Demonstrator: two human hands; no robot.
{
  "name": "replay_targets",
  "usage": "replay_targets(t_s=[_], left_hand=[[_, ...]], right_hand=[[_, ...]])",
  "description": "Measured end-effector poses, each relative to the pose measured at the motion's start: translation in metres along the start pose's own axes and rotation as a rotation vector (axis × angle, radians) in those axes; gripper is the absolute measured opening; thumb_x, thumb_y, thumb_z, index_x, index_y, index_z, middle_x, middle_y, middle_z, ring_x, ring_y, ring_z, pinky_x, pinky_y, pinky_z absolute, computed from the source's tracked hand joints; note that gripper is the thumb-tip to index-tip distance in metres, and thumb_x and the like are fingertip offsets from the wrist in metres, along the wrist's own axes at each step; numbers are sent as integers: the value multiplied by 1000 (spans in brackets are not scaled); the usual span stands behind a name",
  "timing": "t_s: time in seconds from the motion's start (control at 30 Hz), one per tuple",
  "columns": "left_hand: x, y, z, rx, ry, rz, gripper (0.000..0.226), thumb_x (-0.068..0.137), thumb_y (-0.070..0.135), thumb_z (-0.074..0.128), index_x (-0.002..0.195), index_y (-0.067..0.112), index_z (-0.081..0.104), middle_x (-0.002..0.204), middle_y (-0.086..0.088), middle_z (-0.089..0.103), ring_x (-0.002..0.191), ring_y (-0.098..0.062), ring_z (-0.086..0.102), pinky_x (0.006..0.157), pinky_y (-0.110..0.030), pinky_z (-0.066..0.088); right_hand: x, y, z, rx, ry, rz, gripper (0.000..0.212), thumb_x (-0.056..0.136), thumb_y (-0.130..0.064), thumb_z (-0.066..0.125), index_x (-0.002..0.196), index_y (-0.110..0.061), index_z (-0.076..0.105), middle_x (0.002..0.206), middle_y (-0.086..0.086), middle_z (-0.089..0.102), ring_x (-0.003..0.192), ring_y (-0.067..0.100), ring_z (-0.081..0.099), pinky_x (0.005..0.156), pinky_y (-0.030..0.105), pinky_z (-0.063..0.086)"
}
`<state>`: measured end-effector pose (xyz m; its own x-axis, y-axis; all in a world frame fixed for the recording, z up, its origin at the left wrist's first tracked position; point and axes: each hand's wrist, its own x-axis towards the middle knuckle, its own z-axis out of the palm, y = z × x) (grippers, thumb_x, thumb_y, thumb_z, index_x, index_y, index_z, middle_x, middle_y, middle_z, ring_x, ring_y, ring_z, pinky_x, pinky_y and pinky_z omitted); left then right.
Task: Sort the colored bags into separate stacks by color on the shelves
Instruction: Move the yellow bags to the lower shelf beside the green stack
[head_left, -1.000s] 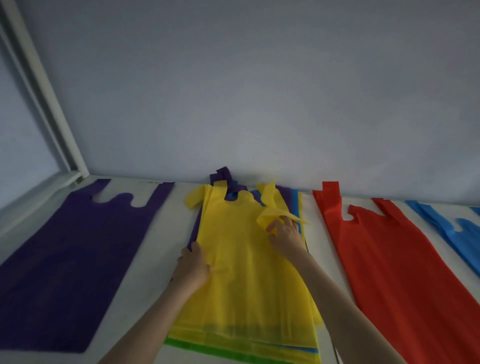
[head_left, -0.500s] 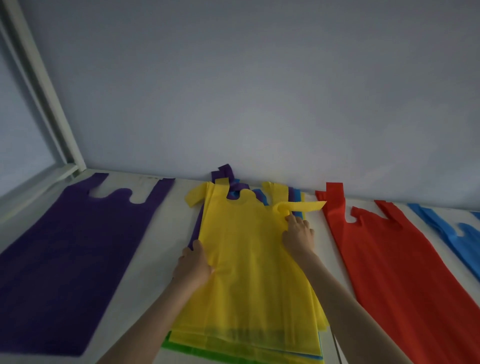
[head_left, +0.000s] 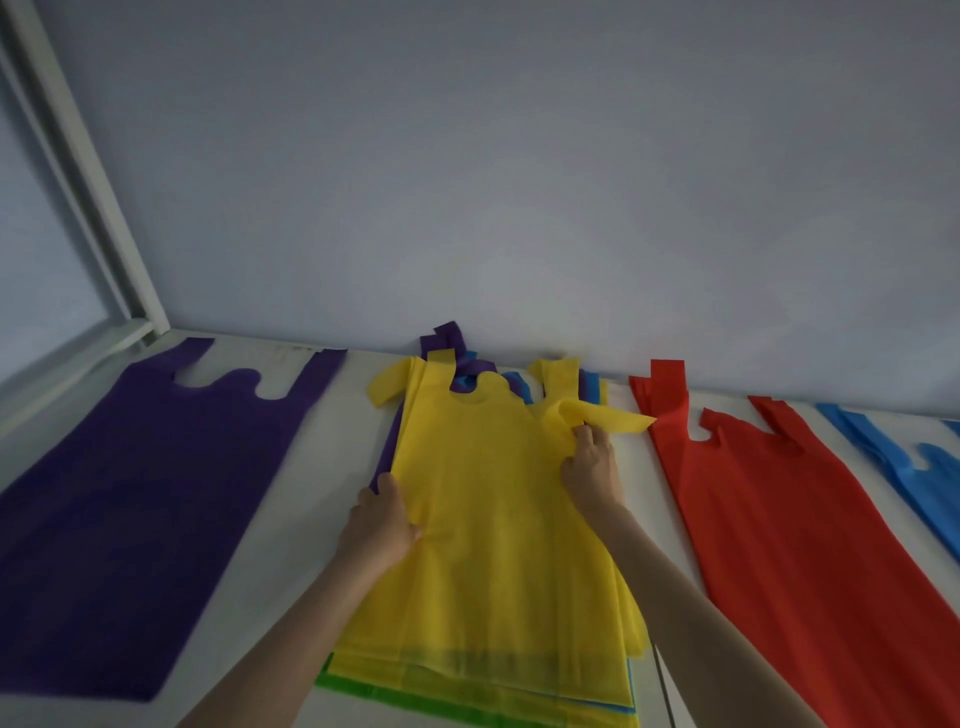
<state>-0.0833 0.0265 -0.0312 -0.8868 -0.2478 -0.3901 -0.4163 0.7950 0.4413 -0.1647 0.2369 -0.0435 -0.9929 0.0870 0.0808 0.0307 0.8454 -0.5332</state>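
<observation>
At lower centre, your left hand (head_left: 382, 514) pinches the matte yellow bag's (head_left: 493, 519) left edge atop the mixed pile (head_left: 467, 691); your right hand (head_left: 592, 465) grips its folded handle strap; purple bag (head_left: 130, 499) lies flat at left, red bag (head_left: 789, 530) at right.

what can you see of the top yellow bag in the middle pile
The top yellow bag is a thin, matte, vest-style carrier with two handle loops. It lies flat on the mixed pile, handles toward the wall. Its right handle is folded over, pinched by the right hand. The left hand grips its left edge, bunching it slightly.
</observation>
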Motion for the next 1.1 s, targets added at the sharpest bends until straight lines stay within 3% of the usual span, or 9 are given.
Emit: replay_targets(t_s=[0.27,0.43,0.57,0.73,0.83,0.93,1.0,1.03,1.1], left_hand=[[1,0,0,-8,-11,-13,61,92,23,57,141,8,24,141,-15,36,126,-30,46,104,-41,43],[1,0,1,-5,-3,-17,64,91,24,58,143,8,23,142,-15,36,127,-30,46,105,-42,43],[0,1,0,-9,7,-23,62,91,23,59,141,9,25,141,-15,37,125,-30,48,104,-41,45],[-2,2,0,-23,14,-18,59,91,22,58,139,8,27,140,-15,38,125,-30,48,103,-40,45],[-4,1,0,-22,19,-8,56,92,22,57,138,9,29,138,-15,38,124,-29,48,102,-39,45],[-7,0,-1,-12,30,9,51,92,22,56,135,8,31,136,-15,40,123,-30,48,101,-39,44],[-10,1,0,-6,46,7,48,93,21,55,133,8,32,136,-16,38,124,-30,44,101,-39,43],[-11,2,0,-1,60,-3,48,93,22,54,133,7,32,137,-16,36,126,-31,42,101,-39,42],[-13,3,0,20,94,-35,50,94,24,52,135,6,31,138,-16,33,128,-31,37,101,-38,41]], right_hand=[[3,-8,-1,-232,-70,171,33,92,-4,37,124,-1,44,126,17,55,122,34,41,101,39,36],[-4,-9,3,-412,-18,13,34,95,-7,34,126,-5,45,131,13,51,126,31,40,106,38,31],[-10,-7,6,-488,-48,-106,41,97,-7,31,139,-5,33,147,12,37,140,29,28,114,39,24],[-14,-11,7,-243,-31,-133,39,96,-7,39,134,-9,38,136,12,44,125,27,42,105,37,38],[-10,-16,1,48,60,24,36,94,-2,40,129,-5,41,127,15,49,117,29,48,96,38,43],[-3,-20,-11,340,40,272,33,90,0,41,123,-3,39,106,14,55,102,31,56,72,34,43],[4,-19,-17,370,-25,350,11,89,-2,42,98,-3,48,87,9,50,80,27,53,62,31,35],[7,-19,-21,344,-55,378,12,89,-5,42,94,-2,53,84,9,51,77,28,51,61,32,34],[14,-17,-24,314,-94,426,28,91,-9,41,111,4,56,100,19,56,91,32,55,68,32,36]])
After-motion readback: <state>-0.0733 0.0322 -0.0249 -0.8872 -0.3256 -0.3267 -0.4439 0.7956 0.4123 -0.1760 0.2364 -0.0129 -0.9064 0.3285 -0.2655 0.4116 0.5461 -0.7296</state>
